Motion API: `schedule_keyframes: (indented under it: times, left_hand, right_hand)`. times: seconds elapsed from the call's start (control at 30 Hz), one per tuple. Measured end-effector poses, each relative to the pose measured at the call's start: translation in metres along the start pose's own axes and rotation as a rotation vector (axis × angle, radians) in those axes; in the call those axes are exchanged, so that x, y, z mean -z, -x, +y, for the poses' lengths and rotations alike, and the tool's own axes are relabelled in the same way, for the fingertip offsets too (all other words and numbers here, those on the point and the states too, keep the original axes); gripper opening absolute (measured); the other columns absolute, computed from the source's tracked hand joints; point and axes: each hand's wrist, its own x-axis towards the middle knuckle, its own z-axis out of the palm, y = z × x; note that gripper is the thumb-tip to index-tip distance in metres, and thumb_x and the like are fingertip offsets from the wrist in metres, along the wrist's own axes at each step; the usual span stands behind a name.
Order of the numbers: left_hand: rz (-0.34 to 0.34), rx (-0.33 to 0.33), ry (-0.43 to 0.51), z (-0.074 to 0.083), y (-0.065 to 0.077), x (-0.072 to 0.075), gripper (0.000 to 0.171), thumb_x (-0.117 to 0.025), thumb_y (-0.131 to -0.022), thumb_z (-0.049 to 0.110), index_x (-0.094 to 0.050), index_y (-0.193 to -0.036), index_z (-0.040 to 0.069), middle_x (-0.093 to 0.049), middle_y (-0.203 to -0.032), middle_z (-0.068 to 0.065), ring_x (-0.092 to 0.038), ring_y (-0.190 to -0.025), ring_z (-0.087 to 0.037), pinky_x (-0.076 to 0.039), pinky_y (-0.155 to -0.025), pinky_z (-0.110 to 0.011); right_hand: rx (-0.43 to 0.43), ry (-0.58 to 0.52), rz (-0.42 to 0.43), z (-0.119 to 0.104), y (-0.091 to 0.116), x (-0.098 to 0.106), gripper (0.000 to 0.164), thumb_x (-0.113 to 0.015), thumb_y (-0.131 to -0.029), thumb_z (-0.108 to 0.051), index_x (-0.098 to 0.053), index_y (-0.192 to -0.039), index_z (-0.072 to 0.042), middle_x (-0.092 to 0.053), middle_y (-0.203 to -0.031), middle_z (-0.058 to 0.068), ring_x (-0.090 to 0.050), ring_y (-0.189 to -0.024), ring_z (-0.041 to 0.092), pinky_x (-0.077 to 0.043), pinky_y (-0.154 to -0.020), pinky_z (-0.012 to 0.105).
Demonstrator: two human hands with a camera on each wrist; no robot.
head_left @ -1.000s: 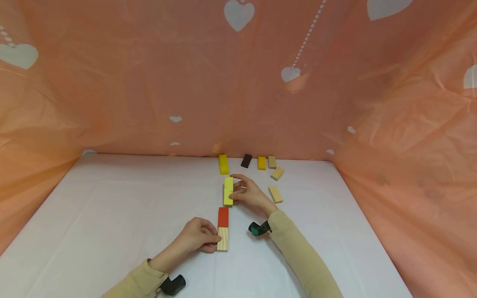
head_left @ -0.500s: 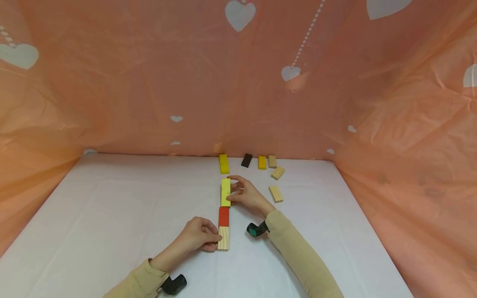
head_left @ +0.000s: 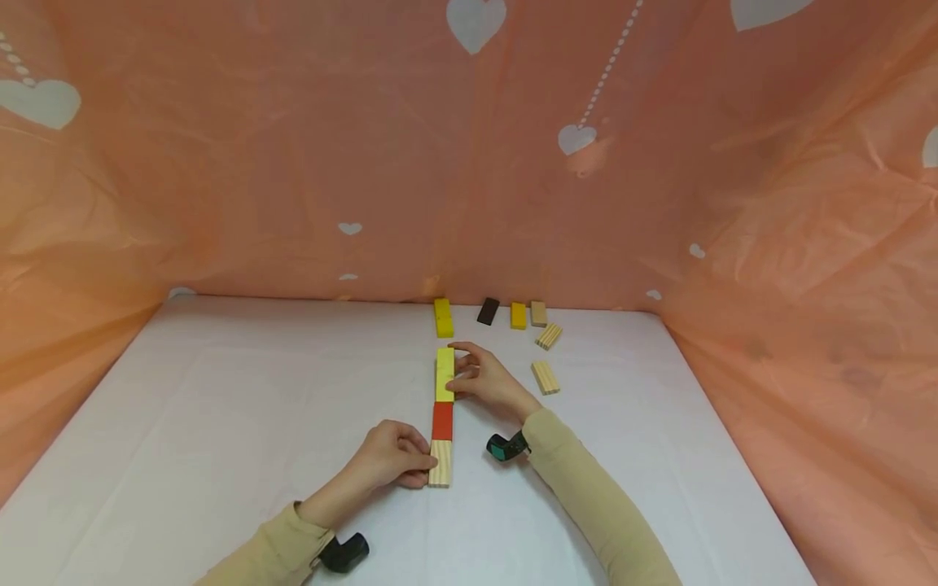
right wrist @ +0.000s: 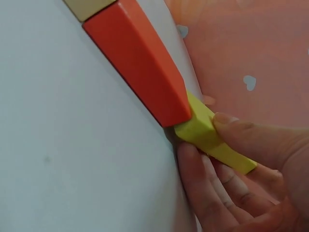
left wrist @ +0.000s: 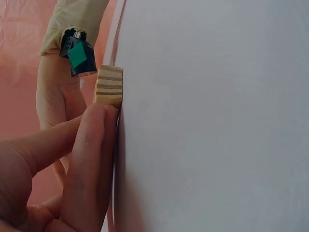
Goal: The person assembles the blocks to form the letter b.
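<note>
A pale yellow block (head_left: 444, 376) lies near the middle of the head view, heading a line of three that runs down the frame. The right hand (head_left: 489, 380) holds it from the right: in the right wrist view the thumb presses its upper face and the other fingers (right wrist: 207, 181) bend along and below it, so the block sits between them. Its lower end meets, or lies just beside, the end of a red block (head_left: 443, 421); a gap is hard to judge. The red block's other end adjoins a striped wooden block (head_left: 440, 465), lowest in the line. The left hand (head_left: 391, 457) pinches this one at its left edge, thumb over the top edge and curled fingers against the side, with little space between; the far side is hidden.

Above the line, in the head view, lies a deeper yellow block (head_left: 443, 318). To its right are a dark block (head_left: 488, 311), an orange-yellow block (head_left: 518, 316) and a tan block (head_left: 538, 314); a ridged wooden piece (head_left: 549, 336) and another ridged piece (head_left: 545, 378) lie lower. All rest on a white surface (head_left: 220, 423) before an orange curtain (head_left: 293, 146).
</note>
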Motion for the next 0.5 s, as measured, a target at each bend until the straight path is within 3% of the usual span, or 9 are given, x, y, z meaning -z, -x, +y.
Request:
schedule_keyframes:
  times: [0.5]
  left_hand:
    - [-0.005,0.001,0.006,-0.0006,0.0011,0.0004,0.02,-0.077,-0.078,0.0,-0.061,-0.089,-0.006,-0.065,-0.067,-0.008,-0.064,-0.054,-0.014,-0.059,-0.053,-0.03]
  right_hand:
    - [-0.043,0.248,0.016,-0.0102,-0.0016,0.0029,0.063,-0.079,-0.081,-0.013,-0.046,-0.135,-0.013,-0.058,-0.109,0.008,-0.058,-0.088,0.022,-0.054,-0.076,0.029]
